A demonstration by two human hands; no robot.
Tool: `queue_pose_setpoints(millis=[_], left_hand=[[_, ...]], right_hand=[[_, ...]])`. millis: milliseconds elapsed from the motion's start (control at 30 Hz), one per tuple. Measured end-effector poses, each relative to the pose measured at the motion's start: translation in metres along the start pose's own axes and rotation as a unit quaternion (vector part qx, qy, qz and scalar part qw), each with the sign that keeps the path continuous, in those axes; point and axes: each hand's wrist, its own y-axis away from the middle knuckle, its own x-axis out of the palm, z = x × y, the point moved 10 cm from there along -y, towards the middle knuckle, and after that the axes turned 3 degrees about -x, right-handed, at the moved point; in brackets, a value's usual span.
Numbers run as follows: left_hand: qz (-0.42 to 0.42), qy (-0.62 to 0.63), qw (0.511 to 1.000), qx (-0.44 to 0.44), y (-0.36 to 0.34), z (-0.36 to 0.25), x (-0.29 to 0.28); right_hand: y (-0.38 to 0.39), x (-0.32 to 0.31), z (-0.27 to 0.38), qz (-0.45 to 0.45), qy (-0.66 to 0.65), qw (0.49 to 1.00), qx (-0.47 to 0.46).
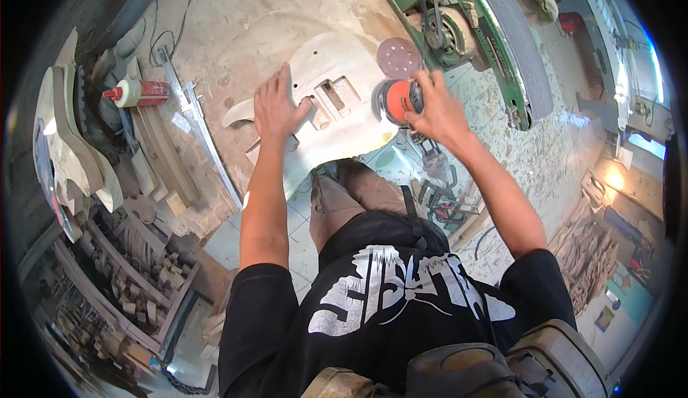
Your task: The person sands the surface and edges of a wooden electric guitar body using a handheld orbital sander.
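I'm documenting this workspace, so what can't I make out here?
All in the head view:
- Orange sander: its sanding face is hidden beneath its own body; the right hand covers part of its top.
- Pale guitar body: underside faces away; the left hand covers some wood.
- Green machine: cut off by the upper edge.
- Wood blocks, lower left: too small to count.

Cannot see the part of the pale guitar body (340, 138) beneath the left hand (278, 111). Cannot view all of the orange sander (399, 101), partly covered by the right hand (439, 112); possibly touching the body's edge, but too indistinct to confirm. Cannot follow the green machine (489, 36) past the upper edge. Cannot distinguish small wood pieces (147, 301) in the dim lower-left rack (107, 309).
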Motion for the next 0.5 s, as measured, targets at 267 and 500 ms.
queue_pose_setpoints(millis=[267, 500], left_hand=[[0.015, -0.015, 1.0, -0.007, 0.002, 0.005, 0.004], [0.004, 0.003, 1.0, -0.001, 0.001, 0.0, 0.0]], right_hand=[[0.029, 0.035, 0.063, 0.055, 0.078, 0.991, -0.098], [0.054, 0.016, -0.001, -0.014, 0.024, 1.0, -0.004]])
